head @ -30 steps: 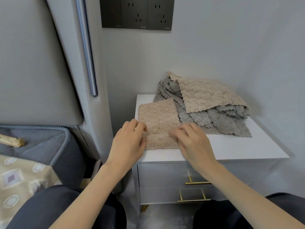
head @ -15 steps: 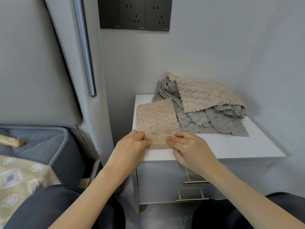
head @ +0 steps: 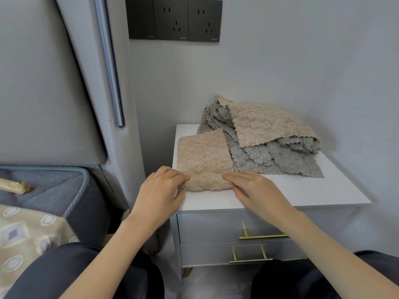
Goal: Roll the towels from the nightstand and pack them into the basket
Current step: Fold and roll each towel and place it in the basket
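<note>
Pinching the near end of the towel with left hand and right hand, one each side, to start a tight, even roll on the tabletop.

I see a pale grey wall with a dark socket panel, a padded grey headboard and a bed on my left.
</note>
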Motion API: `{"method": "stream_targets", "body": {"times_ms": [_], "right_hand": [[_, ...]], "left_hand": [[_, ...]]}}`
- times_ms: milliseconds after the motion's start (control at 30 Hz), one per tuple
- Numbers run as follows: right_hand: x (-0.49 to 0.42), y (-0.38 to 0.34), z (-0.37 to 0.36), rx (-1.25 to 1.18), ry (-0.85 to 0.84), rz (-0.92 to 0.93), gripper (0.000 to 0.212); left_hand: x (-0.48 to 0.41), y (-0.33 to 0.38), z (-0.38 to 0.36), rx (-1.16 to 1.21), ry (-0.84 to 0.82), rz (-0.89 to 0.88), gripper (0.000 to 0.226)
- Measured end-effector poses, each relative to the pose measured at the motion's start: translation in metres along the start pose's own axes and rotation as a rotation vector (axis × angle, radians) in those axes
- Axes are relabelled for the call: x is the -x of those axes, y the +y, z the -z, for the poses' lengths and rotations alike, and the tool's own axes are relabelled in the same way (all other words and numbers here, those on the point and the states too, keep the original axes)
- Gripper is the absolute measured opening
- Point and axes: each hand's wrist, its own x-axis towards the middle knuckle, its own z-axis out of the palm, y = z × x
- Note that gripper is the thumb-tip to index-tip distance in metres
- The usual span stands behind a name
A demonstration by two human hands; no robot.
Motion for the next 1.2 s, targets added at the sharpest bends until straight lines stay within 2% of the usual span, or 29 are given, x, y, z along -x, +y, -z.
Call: {"method": "stream_targets", "body": {"times_ms": [167,300,433,600,700,800,900,1000,1100,1200], "right_hand": [[-0.002,-0.003,0.005,-0.384,0.01,-0.186,0.03],[-0.005,-0.002,0.007,-0.508,-0.035,-0.273,0.02],[-0.007,-0.005,0.007,-0.648,-0.051,-0.33,0.009],[-0.01,-0.007,0.001,-0.658,-0.038,-0.396,0.007],[-0.012,-0.007,-0.006,-0.541,0.035,-0.416,0.006],[-0.011,-0.013,-0.01,-0.188,0.192,-0.288,0.012],[-0.013,-0.021,-0.01,-0.009,0.334,0.048,0.018],[-0.013,-0.031,-0.014,0.09,0.293,0.288,0.02],[-0.012,-0.035,-0.015,0.094,0.235,0.346,0.03],[-0.011,-0.031,-0.014,0.102,0.211,0.358,0.027]], "left_hand": [[0.0,-0.006,0.005,0.194,0.036,0.111,0.028],[-0.001,-0.005,0.011,0.373,-0.055,0.184,0.02],[-0.004,-0.008,0.009,0.45,-0.189,0.355,0.019],[-0.006,-0.011,0.005,0.479,-0.288,0.524,0.017],[-0.004,-0.006,0.004,0.318,-0.218,0.518,0.014],[-0.003,0.001,0.004,0.194,-0.043,0.433,0.015],[-0.004,0.007,0.003,0.169,0.077,0.172,0.019],[-0.005,0.011,0.0,0.197,0.07,-0.019,0.032],[-0.005,0.011,-0.003,0.185,0.075,-0.059,0.037],[-0.003,0.009,-0.003,0.126,0.088,-0.11,0.033]]}}
